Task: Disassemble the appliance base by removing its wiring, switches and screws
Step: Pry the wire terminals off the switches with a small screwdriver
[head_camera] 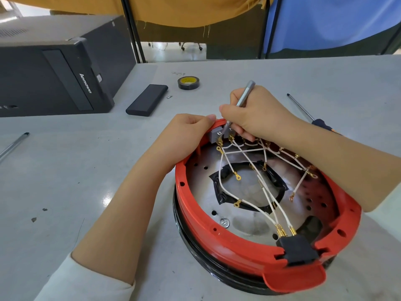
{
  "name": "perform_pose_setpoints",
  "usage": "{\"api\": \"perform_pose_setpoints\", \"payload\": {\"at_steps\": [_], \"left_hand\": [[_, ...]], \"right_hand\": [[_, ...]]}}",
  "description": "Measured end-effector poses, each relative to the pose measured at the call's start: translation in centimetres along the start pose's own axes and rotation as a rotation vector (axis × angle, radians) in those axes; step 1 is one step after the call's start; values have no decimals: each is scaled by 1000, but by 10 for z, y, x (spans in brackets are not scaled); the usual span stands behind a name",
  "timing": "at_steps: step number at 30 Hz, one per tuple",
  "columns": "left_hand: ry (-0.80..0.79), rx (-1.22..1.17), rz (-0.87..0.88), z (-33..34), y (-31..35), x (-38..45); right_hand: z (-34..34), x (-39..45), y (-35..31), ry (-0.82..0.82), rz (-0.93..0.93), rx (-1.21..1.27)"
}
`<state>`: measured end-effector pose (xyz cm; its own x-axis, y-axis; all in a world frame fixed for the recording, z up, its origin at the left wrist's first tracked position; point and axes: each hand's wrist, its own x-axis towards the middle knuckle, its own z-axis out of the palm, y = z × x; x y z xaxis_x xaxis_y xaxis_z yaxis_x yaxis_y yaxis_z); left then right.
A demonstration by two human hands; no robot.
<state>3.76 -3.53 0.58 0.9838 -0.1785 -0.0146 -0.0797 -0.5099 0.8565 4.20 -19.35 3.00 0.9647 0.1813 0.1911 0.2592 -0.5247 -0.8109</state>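
The round appliance base [227,242] lies upside down on the table, red rim over a black ring, with a metal plate inside. White wires [249,192] with brass ring terminals cross the inside and run to a black connector block [297,248] at the near rim. A grey switch [216,135] sits at the far rim. My left hand [184,135] grips the far rim beside that switch. My right hand [256,114] holds a thin silver screwdriver [245,94] like a pen, its tip down at the switch terminals.
A black computer case [54,68] lies at the back left. A flat black box [147,99], a tape roll [188,82] and a small metal part [169,96] lie behind the base. A long screwdriver [308,114] lies at the right, a metal rod [13,144] at the left edge.
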Motion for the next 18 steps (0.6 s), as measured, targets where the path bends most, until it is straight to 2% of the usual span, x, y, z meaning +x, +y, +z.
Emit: {"api": "perform_pose_setpoints", "payload": {"at_steps": [8,14,18], "left_hand": [[16,33,3,-1,0,1],[-21,12,8,-2,1,1],[-75,-25,10,-2,-1,2]], "right_hand": [[2,2,2,26,-7,-2],[-9,-2,3,193,-57,36],[-23,-5,-3,91,0,57]]}}
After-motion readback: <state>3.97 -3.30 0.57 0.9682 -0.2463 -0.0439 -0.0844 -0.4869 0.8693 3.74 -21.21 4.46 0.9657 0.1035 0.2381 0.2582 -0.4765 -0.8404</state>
